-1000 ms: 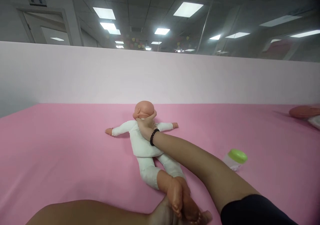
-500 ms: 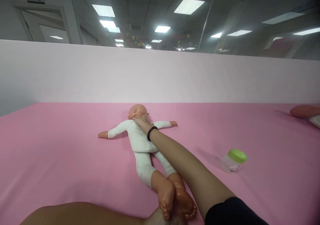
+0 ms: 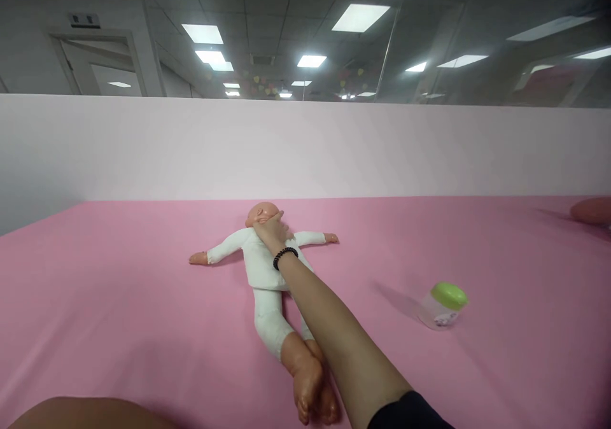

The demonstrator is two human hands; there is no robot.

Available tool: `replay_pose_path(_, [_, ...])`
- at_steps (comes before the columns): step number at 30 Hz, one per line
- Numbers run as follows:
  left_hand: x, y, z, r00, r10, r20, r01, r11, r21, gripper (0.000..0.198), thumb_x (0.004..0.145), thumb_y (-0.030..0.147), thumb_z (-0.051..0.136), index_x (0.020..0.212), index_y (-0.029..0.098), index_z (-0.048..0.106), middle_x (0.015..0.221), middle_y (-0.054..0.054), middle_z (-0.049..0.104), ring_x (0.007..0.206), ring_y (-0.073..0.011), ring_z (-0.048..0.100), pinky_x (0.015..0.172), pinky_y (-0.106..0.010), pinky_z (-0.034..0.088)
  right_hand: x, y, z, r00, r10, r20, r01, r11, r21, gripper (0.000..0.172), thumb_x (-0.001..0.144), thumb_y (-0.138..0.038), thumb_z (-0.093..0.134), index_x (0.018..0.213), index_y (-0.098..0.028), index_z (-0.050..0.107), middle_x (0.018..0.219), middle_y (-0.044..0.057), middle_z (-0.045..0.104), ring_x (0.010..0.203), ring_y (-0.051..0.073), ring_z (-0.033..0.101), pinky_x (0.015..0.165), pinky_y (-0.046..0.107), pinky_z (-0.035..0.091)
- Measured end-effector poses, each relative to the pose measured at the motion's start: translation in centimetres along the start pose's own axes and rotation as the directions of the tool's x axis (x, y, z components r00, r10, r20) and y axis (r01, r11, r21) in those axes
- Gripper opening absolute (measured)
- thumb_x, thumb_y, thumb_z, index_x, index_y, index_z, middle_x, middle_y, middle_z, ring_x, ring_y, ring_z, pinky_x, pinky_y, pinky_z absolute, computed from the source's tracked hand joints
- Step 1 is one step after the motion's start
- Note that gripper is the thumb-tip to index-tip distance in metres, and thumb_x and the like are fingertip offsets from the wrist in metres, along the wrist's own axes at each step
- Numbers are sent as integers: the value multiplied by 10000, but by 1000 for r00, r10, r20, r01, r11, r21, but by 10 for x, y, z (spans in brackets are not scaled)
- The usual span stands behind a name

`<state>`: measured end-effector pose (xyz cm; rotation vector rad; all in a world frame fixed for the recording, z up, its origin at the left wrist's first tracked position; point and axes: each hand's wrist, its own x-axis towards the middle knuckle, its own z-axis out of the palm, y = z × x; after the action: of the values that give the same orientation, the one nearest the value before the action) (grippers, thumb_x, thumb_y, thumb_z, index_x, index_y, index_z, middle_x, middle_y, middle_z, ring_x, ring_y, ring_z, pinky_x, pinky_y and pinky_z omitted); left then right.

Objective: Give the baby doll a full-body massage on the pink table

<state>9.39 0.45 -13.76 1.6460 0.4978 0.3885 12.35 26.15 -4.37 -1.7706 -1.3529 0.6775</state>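
Observation:
A bald baby doll in white cloth lies on its back, arms spread and head turned to the left. My right hand, with a dark beaded bracelet at the wrist, grips the doll at its neck, just below the jaw. The thumb is on the left side and the fingers are on the right. My right forearm crosses the doll's chest and covers much of one leg. The doll's bare feet rest close together near the bottom edge. My left hand is out of view.
A clear jar with a green lid stands on the pink padded surface to the right. At the far right edge lies part of another skin-coloured object. A white wall with glass above closes off the back. A bare limb shows at the lower left.
The doll's feet have moved left and closer together, and the skin visible beneath them has left the view. My right hand stays at the neck while its forearm has shifted left.

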Motion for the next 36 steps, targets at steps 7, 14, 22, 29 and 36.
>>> replay_pose_path(7, [-8,52,-18,978,209,18,-191,851,489,553,1003,583,350,1320,221,622,1185,-133,649,1135,-282,609,1013,-401,480,-14,7,-29,960,-131,-249,212,919,333,629,864,-411,519,1442,-201,389,1488,151,409,1415,283,349,1139,471,337])
replay_pose_path(14, [-22,57,-40,920,392,25,-253,541,803,520,1005,458,453,1439,174,501,1300,-206,616,1234,-324,552,1060,-418,426,-28,44,-57,935,-293,-199,348,863,367,518,794,-360,604,1271,-201,479,1398,109,496,1350,252,411,1145,399,342])
replay_pose_path(22, [-29,92,-50,1000,27,-13,-14,805,593,229,946,354,570,1080,223,701,867,-20,722,657,-122,624,612,-204,473,-20,66,-59,924,-358,-134,381,841,383,431,789,-269,574,1210,-206,510,1341,92,556,1300,241,483,1107,396,387])
replay_pose_path(29, [35,104,-165,677,433,-595,206,665,718,207,943,255,490,1011,186,673,987,-42,713,878,-189,637,788,-311,496,17,51,-62,869,-488,79,410,802,434,153,833,-212,561,961,-172,634,1073,44,689,1040,178,638,970,318,471])
replay_pose_path(36, [70,55,-237,667,398,-629,448,461,766,208,959,217,441,960,167,643,1045,-107,681,972,-249,623,852,-370,483,27,74,-40,726,-674,135,663,739,120,134,874,-136,568,974,-161,653,1034,70,681,1014,204,616,948,352,453])
